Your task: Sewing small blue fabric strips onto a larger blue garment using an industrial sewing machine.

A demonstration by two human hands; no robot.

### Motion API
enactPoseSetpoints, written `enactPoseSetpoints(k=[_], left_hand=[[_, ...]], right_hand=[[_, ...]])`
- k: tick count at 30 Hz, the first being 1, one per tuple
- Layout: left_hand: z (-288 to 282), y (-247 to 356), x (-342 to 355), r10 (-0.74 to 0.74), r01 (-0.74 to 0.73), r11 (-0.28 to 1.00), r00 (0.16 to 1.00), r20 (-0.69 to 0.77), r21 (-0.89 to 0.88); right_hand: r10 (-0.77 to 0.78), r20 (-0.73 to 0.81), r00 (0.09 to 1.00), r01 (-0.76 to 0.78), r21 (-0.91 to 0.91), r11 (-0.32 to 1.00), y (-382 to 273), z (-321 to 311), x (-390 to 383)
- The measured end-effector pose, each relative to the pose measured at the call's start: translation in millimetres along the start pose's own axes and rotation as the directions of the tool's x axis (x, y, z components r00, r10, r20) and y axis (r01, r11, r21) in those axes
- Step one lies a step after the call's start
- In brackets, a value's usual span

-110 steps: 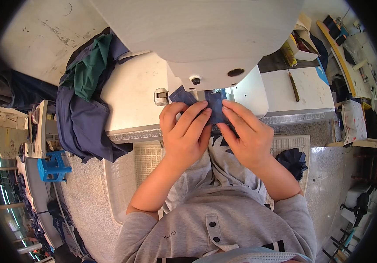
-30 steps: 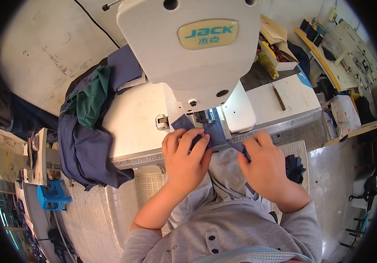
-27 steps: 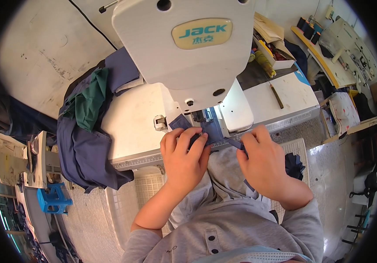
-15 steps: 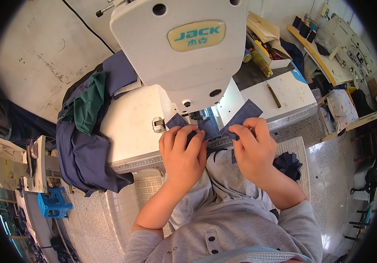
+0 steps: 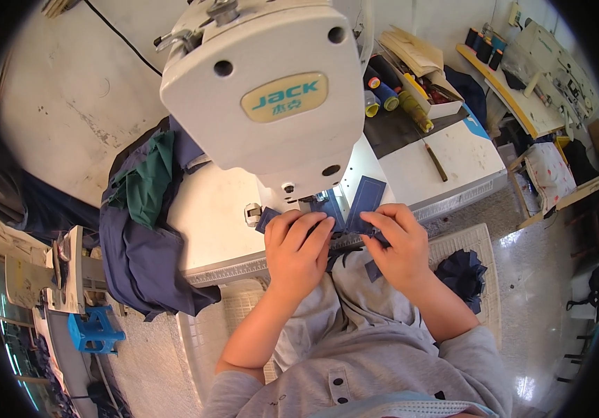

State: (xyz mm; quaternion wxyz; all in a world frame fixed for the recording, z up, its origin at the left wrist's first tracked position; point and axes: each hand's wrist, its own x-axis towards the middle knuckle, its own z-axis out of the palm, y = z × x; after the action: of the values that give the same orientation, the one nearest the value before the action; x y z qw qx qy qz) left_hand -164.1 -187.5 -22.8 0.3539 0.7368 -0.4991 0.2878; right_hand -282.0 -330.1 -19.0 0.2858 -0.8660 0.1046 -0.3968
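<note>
In front of the white sewing machine point(image 5: 209, 118), both my hands are on small navy fabric pieces. My left hand point(image 5: 298, 245) is closed on the fabric just left of the needle area, and a navy corner point(image 5: 265, 219) sticks out beyond its fingers. On the right, my right hand point(image 5: 398, 245) pinches a stitched navy fabric strip point(image 5: 367, 197), which stands up along the machine's lit side. Between the hands, more navy cloth point(image 5: 326, 205) lies beneath the needle area. The fingertips of the left hand are partly hidden.
Navy cloth point(image 5: 143, 261) and a green cloth point(image 5: 150, 181) hang over the table's left side. To the right lie an awl-like tool point(image 5: 436, 161), thread cones point(image 5: 385, 95) and a filled box point(image 5: 446, 106). Bunched navy fabric point(image 5: 461, 275) sits in a pale crate point(image 5: 486, 244) beside my legs.
My view has shifted, so the machine appears further left and higher-tilted. The right-hand strip now stands more upright, and my right hand has turned slightly. Both hands stay on the fabric.
</note>
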Motion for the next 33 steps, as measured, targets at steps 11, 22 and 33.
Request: enactPoseSetpoints(k=[11, 22, 33], left_hand=[[0, 1, 2, -0.006, 0.006, 1.000, 1.000, 0.017, 0.020], [-5, 2, 2, 0.044, -0.046, 0.995, 0.999, -0.029, -0.093], [-10, 3, -13, 0.000, 0.001, 1.000, 0.999, 0.049, -0.013]], right_hand=[[-0.066, 0.043, 0.997, 0.068, -0.052, 0.996, 7, -4, 0], [-0.096, 0.134, 0.986, 0.103, -0.044, 0.994, -4, -11, 7], [-0.166, 0.189, 0.968, 0.177, -0.044, 0.983, -12, 11, 19]])
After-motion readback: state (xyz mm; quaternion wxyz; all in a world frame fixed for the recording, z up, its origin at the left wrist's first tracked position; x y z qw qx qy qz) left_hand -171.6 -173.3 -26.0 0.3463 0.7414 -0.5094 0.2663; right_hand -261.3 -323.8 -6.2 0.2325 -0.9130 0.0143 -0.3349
